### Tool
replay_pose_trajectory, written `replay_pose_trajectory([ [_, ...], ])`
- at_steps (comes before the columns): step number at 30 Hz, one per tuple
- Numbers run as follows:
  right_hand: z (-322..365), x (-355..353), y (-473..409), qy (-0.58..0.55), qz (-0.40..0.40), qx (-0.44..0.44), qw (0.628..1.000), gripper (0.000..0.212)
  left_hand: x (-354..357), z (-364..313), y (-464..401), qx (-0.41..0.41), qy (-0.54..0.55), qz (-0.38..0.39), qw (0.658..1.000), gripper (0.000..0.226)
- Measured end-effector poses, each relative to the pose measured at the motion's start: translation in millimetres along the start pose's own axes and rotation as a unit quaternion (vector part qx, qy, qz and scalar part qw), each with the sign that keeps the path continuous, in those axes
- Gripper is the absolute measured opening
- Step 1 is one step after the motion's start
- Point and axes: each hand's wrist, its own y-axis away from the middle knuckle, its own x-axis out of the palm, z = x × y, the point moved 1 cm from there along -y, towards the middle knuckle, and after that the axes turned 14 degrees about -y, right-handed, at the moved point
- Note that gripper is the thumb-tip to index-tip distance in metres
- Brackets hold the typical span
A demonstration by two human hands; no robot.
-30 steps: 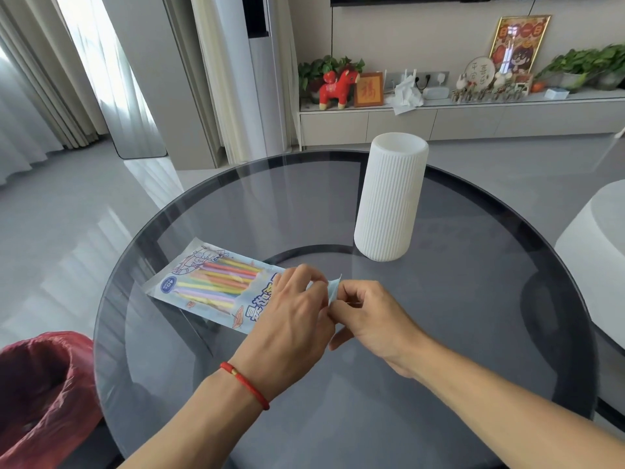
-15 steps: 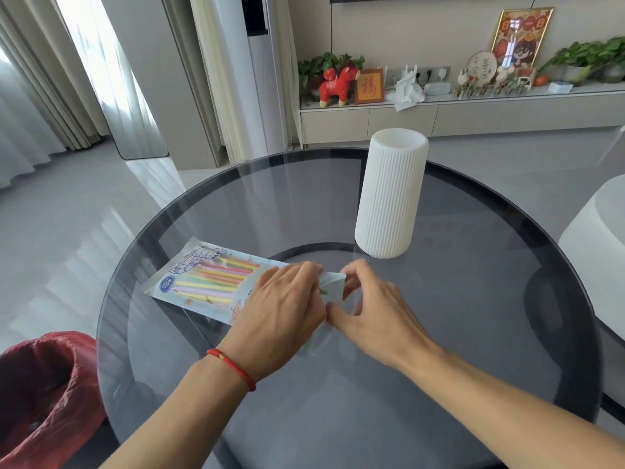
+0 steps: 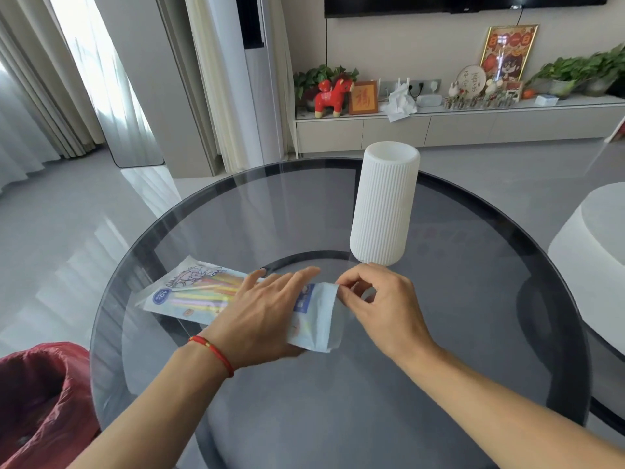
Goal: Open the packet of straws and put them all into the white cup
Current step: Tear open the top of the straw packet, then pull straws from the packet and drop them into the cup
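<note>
Round smoked-glass surface (image 3: 473, 333): glossy, reflective. Tall white ribbed cup (image 3: 384, 208): matt. Pale-blue printed plastic straw packet (image 3: 189, 292): slick, crinkled.

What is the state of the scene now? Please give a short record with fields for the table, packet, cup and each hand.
table: round dark glass table
packet: straw packet lies flat, straws inside, right end lifted
cup: white cup upright, beyond the hands, no straws seen in it
left hand: left hand flat on the packet, pressing
right hand: right hand pinches the packet's right end

Readable: "10" in blue roundel on straw packet (image 3: 189, 292); "福" on framed plaque (image 3: 363, 97) beside red horse (image 3: 333, 95).
</note>
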Motion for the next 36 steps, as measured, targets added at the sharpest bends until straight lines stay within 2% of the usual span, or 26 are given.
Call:
replay_pose_trajectory([
  [2, 0, -3, -3, -0.045, -0.026, 0.034, 0.998, 0.014, 2, 5, -3, -0.035, 0.008, -0.053, 0.998, 0.092],
  [3, 1, -4, -3, -0.076, -0.014, 0.052, 0.996, 0.013, 1, 7, -3, -0.049, 0.018, -0.065, 0.997, 0.087],
  [5, 1, -3, 1, -0.124, 0.070, 0.088, 0.986, 0.003, 1, 11, -2, -0.065, 0.025, -0.080, 0.994, 0.081],
  [7, -1, 4, 8, -0.132, 0.151, 0.129, 0.971, 0.027, 3, 10, 0, -0.068, 0.024, -0.090, 0.993, 0.078],
  [9, -3, 8, 9, -0.130, 0.187, 0.151, 0.962, 0.040, 4, 8, 1, -0.071, 0.016, -0.091, 0.993, 0.078],
  [13, -5, 16, 8, -0.154, 0.220, 0.157, 0.951, 0.025, 4, 8, 3, -0.086, 0.017, -0.091, 0.992, 0.078],
  [17, -7, 22, 10, -0.166, 0.151, 0.148, 0.963, 0.015, 5, 4, 5, -0.072, 0.014, -0.089, 0.993, 0.077],
  [22, -15, -6, -7, -0.188, 0.070, 0.170, 0.965, 0.009, 3, 13, 6, -0.110, 0.006, -0.085, 0.990, 0.067],
  [25, -13, -17, -6, -0.227, 0.076, 0.171, 0.956, 0.008, 4, 14, 7, -0.120, 0.012, -0.086, 0.989, 0.069],
  [27, -10, -9, -2, -0.230, 0.100, 0.164, 0.954, 0.019, 4, 10, 4, -0.120, 0.014, -0.086, 0.989, 0.072],
  [29, -10, 6, 2, -0.180, 0.116, 0.133, 0.968, 0.026, 6, 6, 3, -0.115, 0.019, -0.087, 0.989, 0.076],
  [33, -16, 17, 2, -0.097, 0.111, 0.076, 0.986, 0.015, 8, 4, 5, -0.120, 0.044, -0.087, 0.988, 0.084],
  [36, -15, 11, -2, -0.057, 0.131, 0.034, 0.989, 0.017, 7, 4, 5, -0.120, 0.060, -0.094, 0.987, 0.084],
])
